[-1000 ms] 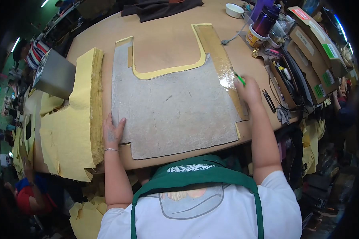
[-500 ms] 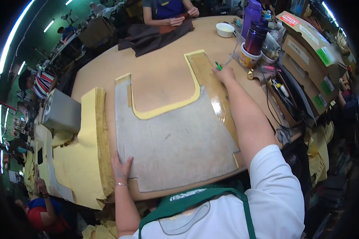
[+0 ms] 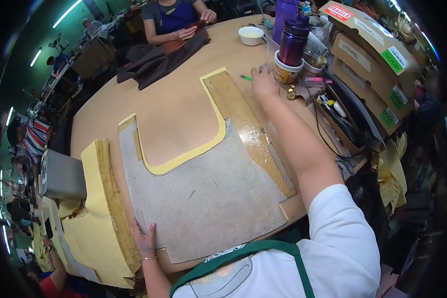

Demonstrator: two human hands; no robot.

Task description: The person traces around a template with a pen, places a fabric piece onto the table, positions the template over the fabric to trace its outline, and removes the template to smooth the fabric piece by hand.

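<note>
A large grey U-notched template [image 3: 203, 203] lies on the table, with a yellow piece [image 3: 184, 160] showing along its notch. A glossy tan strip [image 3: 236, 107] covers the upper right arm. My left hand [image 3: 145, 241] rests at the template's lower left edge, fingers extended and thumb apart. Beyond the upper right arm, my right hand [image 3: 265, 85] is on the table with its fingers bent. A small dark thing shows at its fingertips, but I cannot make it out. A green pen [image 3: 246, 77] lies just left of that hand.
On the left are a stack of yellow sheets [image 3: 97, 198] and a metal block [image 3: 62, 175]. Tumblers [image 3: 293, 42], a tub [image 3: 284, 70], a tool box [image 3: 335, 116] and cartons [image 3: 367, 64] crowd the right. Across the table, a person handles dark material [image 3: 156, 59].
The green pen has left my right hand's fingers and lies beside it. The view has shifted, with the table appearing farther left and turned. My left hand stays at the template's edge.
</note>
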